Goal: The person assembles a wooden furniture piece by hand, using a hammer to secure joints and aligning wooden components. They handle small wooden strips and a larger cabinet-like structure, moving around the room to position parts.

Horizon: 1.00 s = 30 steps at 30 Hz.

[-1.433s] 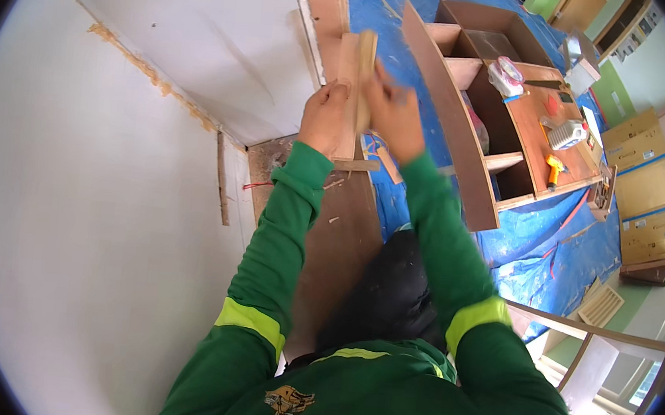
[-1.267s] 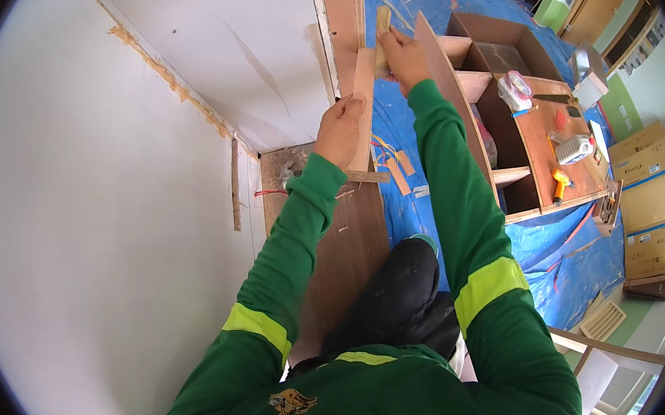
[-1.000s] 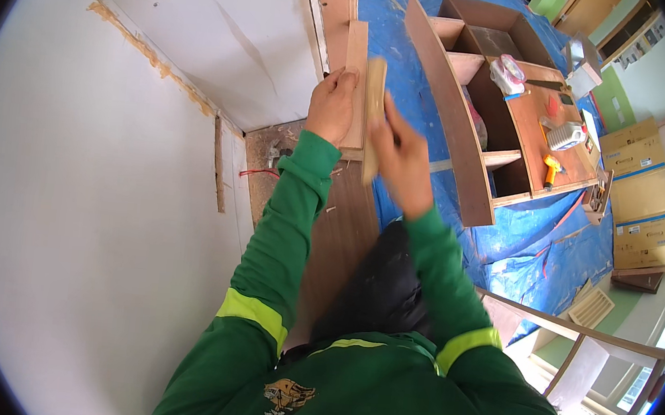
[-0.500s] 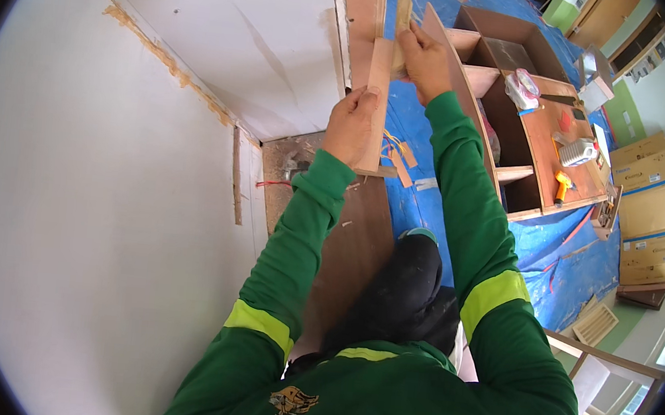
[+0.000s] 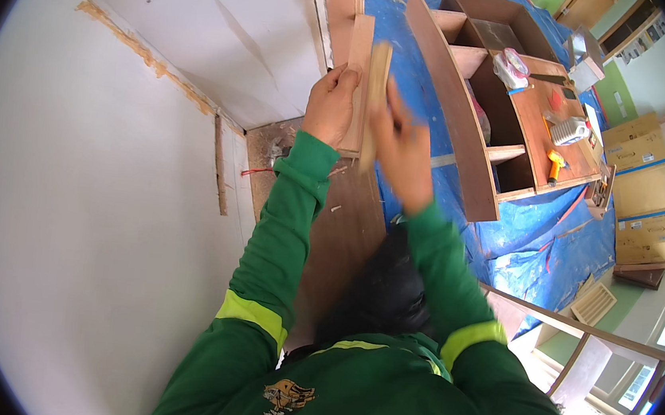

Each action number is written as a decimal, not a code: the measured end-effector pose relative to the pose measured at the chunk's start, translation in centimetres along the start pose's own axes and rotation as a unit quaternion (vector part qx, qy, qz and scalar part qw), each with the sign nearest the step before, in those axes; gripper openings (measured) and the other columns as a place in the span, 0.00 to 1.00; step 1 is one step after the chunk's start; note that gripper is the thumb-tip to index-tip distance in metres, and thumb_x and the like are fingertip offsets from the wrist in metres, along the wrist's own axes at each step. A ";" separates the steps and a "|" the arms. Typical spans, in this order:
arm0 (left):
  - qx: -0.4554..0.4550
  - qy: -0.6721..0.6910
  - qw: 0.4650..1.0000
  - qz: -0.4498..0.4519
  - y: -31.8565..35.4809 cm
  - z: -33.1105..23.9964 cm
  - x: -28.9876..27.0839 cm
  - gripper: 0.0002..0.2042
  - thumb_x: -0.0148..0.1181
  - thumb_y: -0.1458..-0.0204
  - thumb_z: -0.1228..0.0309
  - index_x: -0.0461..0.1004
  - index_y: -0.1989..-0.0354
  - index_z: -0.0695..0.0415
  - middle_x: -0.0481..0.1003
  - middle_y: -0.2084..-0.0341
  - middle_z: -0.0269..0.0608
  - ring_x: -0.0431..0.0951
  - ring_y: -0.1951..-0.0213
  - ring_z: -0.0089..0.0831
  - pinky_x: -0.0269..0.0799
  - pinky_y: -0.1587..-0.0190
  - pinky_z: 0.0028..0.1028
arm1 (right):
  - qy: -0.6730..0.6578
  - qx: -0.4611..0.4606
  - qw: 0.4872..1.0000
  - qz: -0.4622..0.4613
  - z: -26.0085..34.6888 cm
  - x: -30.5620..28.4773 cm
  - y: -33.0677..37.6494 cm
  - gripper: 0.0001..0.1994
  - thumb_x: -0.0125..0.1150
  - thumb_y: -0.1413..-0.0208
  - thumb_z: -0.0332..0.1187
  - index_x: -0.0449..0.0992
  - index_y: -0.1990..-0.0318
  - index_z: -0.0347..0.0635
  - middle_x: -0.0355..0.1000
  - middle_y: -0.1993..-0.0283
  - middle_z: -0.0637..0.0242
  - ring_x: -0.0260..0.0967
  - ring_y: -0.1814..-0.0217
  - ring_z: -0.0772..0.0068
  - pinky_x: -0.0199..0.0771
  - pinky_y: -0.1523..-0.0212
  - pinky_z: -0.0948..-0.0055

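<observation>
My left hand (image 5: pixel 333 105) is closed around a flat reddish-brown wooden strip (image 5: pixel 361 38), which stands on end with its narrow edge turned to the right. Against that edge lies a pale, long wooden block (image 5: pixel 378 76), its surface smeared by motion. My right hand (image 5: pixel 403 154) grips this block from the right, and its fingers are partly blurred. The lower end of the strip reaches down near a brown wooden panel (image 5: pixel 346 233) beside my knee. Whether the block touches the strip along its whole length I cannot tell.
White wall panels (image 5: pixel 94 185) stand close on my left. To the right, a brown wooden cabinet (image 5: pixel 457 115) lies on blue sheeting (image 5: pixel 519 265). On it are a yellow tool (image 5: pixel 556 165) and a white bottle (image 5: pixel 570 131). Cardboard boxes (image 5: pixel 646 190) lean further right.
My right hand has drawn the pale block down along the strip's edge, toward my body. The left hand still holds the strip. My view has shifted slightly to the right.
</observation>
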<state>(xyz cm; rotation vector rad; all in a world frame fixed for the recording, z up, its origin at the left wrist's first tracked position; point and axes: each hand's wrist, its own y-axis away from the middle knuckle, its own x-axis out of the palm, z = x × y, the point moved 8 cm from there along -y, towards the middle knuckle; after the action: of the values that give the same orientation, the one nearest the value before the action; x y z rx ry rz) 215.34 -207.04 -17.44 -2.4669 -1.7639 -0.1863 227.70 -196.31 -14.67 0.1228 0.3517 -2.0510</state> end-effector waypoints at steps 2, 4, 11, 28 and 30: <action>0.004 -0.004 1.000 0.028 -0.9 0.9 0.2 0.21 0.57 0.26 0.58 0.81 0.43 0.68 0.79 0.59 0.30 0.74 0.57 0.20 0.72 0.50 0.25 | -0.013 0.034 0.999 -0.025 -4.1 -0.3 -10.4 0.35 0.65 0.33 0.48 0.73 0.27 0.31 0.83 0.66 0.54 0.78 0.64 0.77 0.82 0.61 0.70; 0.001 -0.036 0.998 0.059 -1.2 1.0 0.8 0.21 0.58 0.27 0.58 0.81 0.44 0.68 0.80 0.59 0.29 0.74 0.57 0.19 0.72 0.51 0.24 | -0.106 0.061 0.989 -0.082 -5.3 -0.8 -16.7 0.36 0.66 0.35 0.51 0.75 0.28 0.33 0.81 0.67 0.55 0.76 0.68 0.77 0.78 0.65 0.71; 0.018 -0.036 0.999 0.005 -0.7 1.3 0.8 0.20 0.56 0.26 0.60 0.81 0.45 0.68 0.80 0.60 0.32 0.75 0.58 0.21 0.73 0.51 0.27 | -0.010 -0.021 1.000 -0.020 -2.7 -1.0 -9.4 0.33 0.65 0.31 0.46 0.72 0.27 0.31 0.83 0.62 0.57 0.75 0.64 0.80 0.78 0.63 0.73; -0.046 0.013 0.998 0.035 -0.6 1.7 0.3 0.23 0.60 0.26 0.57 0.80 0.39 0.68 0.83 0.49 0.35 0.78 0.47 0.21 0.72 0.39 0.25 | -0.055 -0.005 0.998 -0.037 -2.6 -0.4 -10.9 0.32 0.63 0.28 0.41 0.69 0.25 0.26 0.81 0.60 0.57 0.73 0.67 0.76 0.76 0.68 0.66; -0.003 -0.004 1.000 0.020 -0.8 1.5 0.1 0.23 0.59 0.26 0.57 0.80 0.41 0.68 0.82 0.53 0.35 0.77 0.51 0.21 0.72 0.43 0.25 | -0.045 0.015 0.999 -0.007 -1.0 -0.3 -7.5 0.32 0.63 0.27 0.41 0.68 0.25 0.25 0.81 0.61 0.59 0.73 0.63 0.78 0.77 0.64 0.69</action>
<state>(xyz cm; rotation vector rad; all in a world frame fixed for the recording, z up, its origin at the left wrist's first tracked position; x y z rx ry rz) 214.62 -206.46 -18.85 -2.5084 -1.7179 -0.1778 221.27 -192.40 -14.07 0.0459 0.2658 -2.0693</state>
